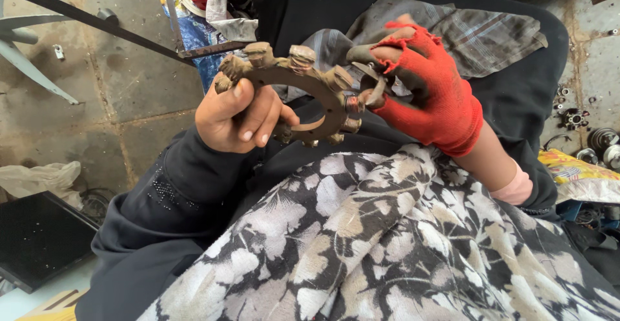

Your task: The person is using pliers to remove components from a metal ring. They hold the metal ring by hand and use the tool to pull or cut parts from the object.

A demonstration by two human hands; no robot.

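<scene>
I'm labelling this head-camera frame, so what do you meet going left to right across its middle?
Dark flat panel on the floor → bare left hand → rusty bolted metal ring → right hand in a torn red glove → small metal parts on the ground.

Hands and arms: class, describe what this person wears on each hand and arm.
The left hand is bare, with a dark sleeve dotted with tiny beads. The right hand wears a red knitted glove, torn and grimy at the fingertips, with a pink cuff further up the arm.

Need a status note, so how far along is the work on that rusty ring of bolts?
Done: nothing clearly; no bare hole shows. In hand: left hand grips the rusty ring; the gloved right hand holds a small tool at one bolt. Left: the other bolts, all seated.
</scene>
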